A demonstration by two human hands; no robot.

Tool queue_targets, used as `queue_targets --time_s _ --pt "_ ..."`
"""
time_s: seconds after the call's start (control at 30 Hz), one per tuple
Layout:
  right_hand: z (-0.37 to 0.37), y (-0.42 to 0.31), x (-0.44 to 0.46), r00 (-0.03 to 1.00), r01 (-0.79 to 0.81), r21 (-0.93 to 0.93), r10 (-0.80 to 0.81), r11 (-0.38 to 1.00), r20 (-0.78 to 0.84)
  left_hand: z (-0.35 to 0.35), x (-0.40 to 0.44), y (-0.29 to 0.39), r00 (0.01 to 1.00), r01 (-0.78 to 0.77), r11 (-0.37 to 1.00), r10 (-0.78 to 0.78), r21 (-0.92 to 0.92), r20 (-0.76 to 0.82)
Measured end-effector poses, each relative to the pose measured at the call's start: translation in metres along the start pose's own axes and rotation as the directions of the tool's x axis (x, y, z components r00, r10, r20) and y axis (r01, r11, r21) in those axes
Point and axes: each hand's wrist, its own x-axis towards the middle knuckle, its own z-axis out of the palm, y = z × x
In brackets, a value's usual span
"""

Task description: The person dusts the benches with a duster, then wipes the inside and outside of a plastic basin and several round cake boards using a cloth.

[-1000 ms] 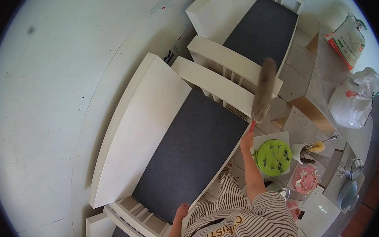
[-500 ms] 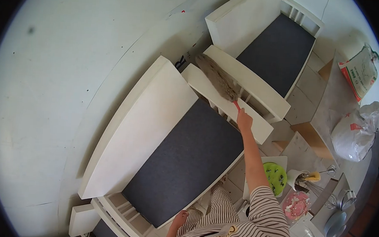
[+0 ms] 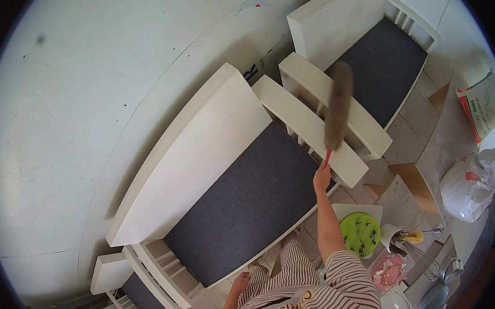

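Note:
My right hand (image 3: 322, 177) is closed round the red handle of a duster (image 3: 339, 106) with a long, fluffy grey-brown head. The duster points away from me, over the white armrest (image 3: 311, 133) of the nearer bench. Whether its fibres touch the wood I cannot tell. Low in the view, my left hand (image 3: 242, 282) hangs beside my striped trousers, its fingers curled in with nothing seen in them. Closest to it is the dark grey seat (image 3: 244, 202) of the nearer white bench.
A second bench with a dark seat (image 3: 380, 66) stands beyond the armrest. On the right, tables hold a green cake (image 3: 360, 234), a pink cake (image 3: 389, 272), whisks (image 3: 433, 270), a flour bag (image 3: 483, 106) and a plastic bag (image 3: 466, 188). A wall (image 3: 91, 116) runs along the left.
The duster has swung rightward from a slant along the armrest to nearly upright in the view. My right hand has moved slightly down. The view has shifted a little.

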Motion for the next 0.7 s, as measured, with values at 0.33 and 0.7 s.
queue_targets --time_s 0.33,0.7 --pt "0.038 -0.070 -0.007 0.933 0.257 -0.219 -0.182 0.941 0.311 -0.010 0.003 0.017 1.000 -0.025 1.000 0.025 0.011 0.008" --pt "0.020 -0.030 -0.002 0.950 0.259 -0.224 -0.205 0.939 0.237 0.005 0.024 0.007 0.996 -0.074 0.997 0.075 -0.003 0.053"
